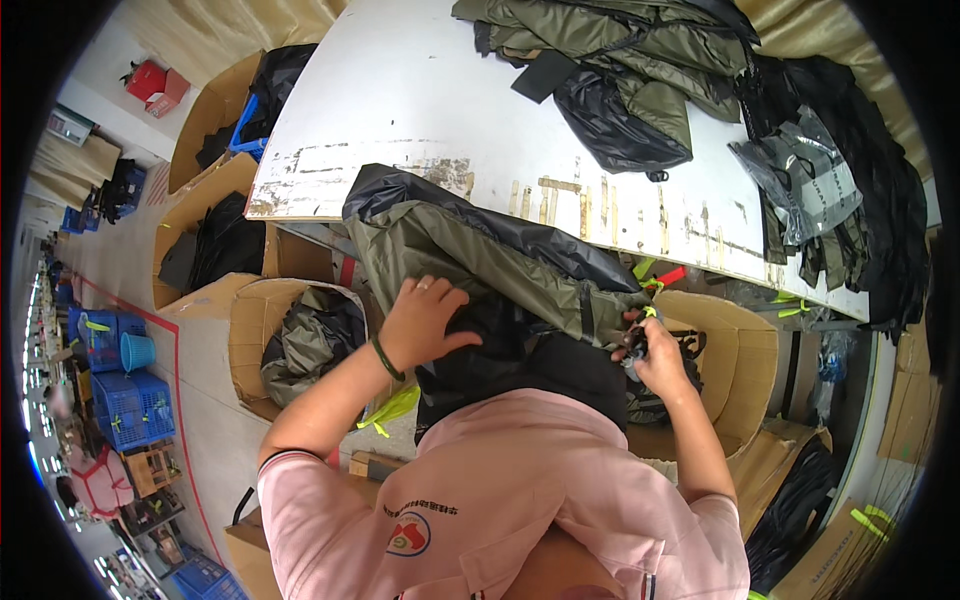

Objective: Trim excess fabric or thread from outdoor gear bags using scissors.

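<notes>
A long olive-green and black fabric piece (500, 258), like a bag or cover, lies across my lap and over the table's near edge. My left hand (425, 322) rests on its left part, fingers apart and thumb out, gripping nothing. At the right end of the cloth, my right hand (655, 358) is closed around a small dark metal tool (634, 346), partly hidden by the fingers. The tool's exact kind is unclear. Yellow-green and red strips (660, 278) show just beyond that hand.
The white worn table (400, 90) carries piled olive and black fabric pieces (630, 70) at its far side. A clear plastic bag (815, 185) lies on black cloth at right. Cardboard boxes stand left (245, 340) and right (745, 350) of me. Blue crates (135, 405) sit farther left.
</notes>
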Action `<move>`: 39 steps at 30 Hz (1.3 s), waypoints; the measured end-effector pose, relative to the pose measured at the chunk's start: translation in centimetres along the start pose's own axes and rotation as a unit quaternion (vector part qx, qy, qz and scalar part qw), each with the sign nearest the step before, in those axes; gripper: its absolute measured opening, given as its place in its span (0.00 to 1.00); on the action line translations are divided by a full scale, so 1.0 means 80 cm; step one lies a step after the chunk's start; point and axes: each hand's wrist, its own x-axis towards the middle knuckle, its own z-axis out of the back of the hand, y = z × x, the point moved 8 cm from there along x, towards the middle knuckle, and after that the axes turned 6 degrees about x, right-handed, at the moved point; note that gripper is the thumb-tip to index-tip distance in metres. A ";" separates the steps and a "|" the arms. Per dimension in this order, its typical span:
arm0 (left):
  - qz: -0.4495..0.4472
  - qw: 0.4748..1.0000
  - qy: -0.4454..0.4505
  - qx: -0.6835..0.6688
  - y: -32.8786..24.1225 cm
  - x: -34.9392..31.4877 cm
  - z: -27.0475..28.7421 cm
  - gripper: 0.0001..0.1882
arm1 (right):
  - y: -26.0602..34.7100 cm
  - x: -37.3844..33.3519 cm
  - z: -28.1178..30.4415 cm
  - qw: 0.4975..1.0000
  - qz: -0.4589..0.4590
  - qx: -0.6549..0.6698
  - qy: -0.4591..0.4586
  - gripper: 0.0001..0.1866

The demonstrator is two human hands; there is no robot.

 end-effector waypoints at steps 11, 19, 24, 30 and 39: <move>0.122 0.981 0.023 -0.148 0.086 -0.070 -0.026 0.08 | -0.002 0.012 0.130 0.940 -0.103 0.297 -0.129 0.13; 0.135 0.988 -0.004 -0.081 0.105 -0.075 0.043 0.10 | 0.002 0.041 0.160 0.980 -0.098 0.124 -0.122 0.12; 0.134 0.987 -0.014 -0.087 0.062 -0.050 0.041 0.14 | 0.015 0.020 0.137 0.971 -0.096 0.023 -0.218 0.19; -0.181 0.966 -0.067 -0.173 -0.107 0.025 0.003 0.13 | -0.014 -0.020 -0.008 0.985 -0.080 0.117 -0.102 0.18; -0.260 0.962 0.058 -0.066 -0.134 0.092 -0.157 0.10 | -0.078 -0.036 -0.043 0.955 -0.151 0.203 -0.154 0.14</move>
